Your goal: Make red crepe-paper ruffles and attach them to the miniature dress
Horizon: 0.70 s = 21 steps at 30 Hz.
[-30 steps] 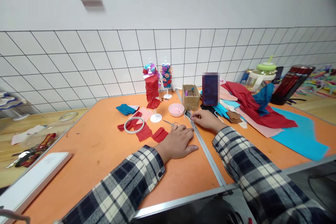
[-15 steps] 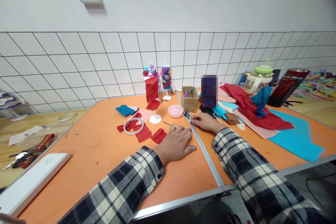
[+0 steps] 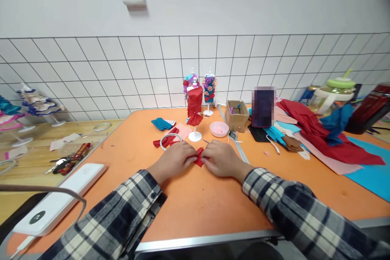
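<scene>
A small piece of red crepe paper point(image 3: 199, 158) is pinched between my two hands, low over the orange table. My left hand point(image 3: 176, 160) has its fingers closed on the left edge of the piece. From the other side, my right hand point(image 3: 224, 159) closes its fingers on the right edge. Just beyond them, a miniature dress form point(image 3: 195, 105) wrapped in red stands upright on a white round base. A roll of tape point(image 3: 167, 141) lies beside my left hand, on red strips point(image 3: 157, 143). Behind my right hand, a scissor tip point(image 3: 206, 141) peeks out.
A pink bowl point(image 3: 219, 128) and a cardboard box point(image 3: 240, 115) stand behind my right hand. Two more decorated dress forms point(image 3: 209, 91) are near the wall. Coloured paper sheets point(image 3: 332, 146) spread rightward. A white power bank point(image 3: 61, 197) with a cable lies at left.
My right hand has left the dark-headed item by the metal strip and come beside my left. Both hands now hold a red piece. The view has turned left.
</scene>
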Available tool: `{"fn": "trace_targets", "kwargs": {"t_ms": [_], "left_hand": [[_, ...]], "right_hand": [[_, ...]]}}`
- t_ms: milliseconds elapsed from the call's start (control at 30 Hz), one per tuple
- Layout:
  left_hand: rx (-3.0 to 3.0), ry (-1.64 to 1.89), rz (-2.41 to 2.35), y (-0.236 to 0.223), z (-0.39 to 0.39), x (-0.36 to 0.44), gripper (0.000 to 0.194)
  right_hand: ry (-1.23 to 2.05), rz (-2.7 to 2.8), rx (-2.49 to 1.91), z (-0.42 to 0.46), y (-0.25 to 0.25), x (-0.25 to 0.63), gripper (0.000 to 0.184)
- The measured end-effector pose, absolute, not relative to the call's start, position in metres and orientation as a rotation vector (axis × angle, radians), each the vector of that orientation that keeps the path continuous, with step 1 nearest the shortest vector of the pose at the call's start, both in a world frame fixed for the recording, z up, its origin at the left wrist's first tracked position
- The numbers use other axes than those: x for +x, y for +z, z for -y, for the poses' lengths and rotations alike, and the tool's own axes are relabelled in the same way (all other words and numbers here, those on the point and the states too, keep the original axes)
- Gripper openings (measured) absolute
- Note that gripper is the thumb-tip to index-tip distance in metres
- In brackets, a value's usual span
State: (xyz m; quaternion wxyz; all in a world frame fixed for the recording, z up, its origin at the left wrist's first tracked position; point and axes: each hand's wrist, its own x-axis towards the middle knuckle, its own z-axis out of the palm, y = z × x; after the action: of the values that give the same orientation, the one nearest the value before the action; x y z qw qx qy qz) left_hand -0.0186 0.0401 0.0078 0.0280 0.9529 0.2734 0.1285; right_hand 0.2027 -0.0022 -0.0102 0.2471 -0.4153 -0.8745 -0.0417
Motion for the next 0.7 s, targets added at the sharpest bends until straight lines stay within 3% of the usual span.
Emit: {"fn": "trace_targets", "kwargs": {"t_ms": [333,467,700], "left_hand": [[2.817,0.564,-1.115,-0.012,-0.044,-0.009,0.025],[2.891,0.481,-1.144,-0.011,-0.040,-0.005,0.018],[2.744,0.725,-1.372,-0.001,-0.055,-0.013,0.021]], "right_hand": [[0.022,2.642,-1.099,0.010,-0.014,0.203,0.027],[0.045,2.699,-1.074,0.015,-0.010,0.203,0.027],[0.029,2.768,-1.026,0.020,-0.007,0.206,0.024]]}}
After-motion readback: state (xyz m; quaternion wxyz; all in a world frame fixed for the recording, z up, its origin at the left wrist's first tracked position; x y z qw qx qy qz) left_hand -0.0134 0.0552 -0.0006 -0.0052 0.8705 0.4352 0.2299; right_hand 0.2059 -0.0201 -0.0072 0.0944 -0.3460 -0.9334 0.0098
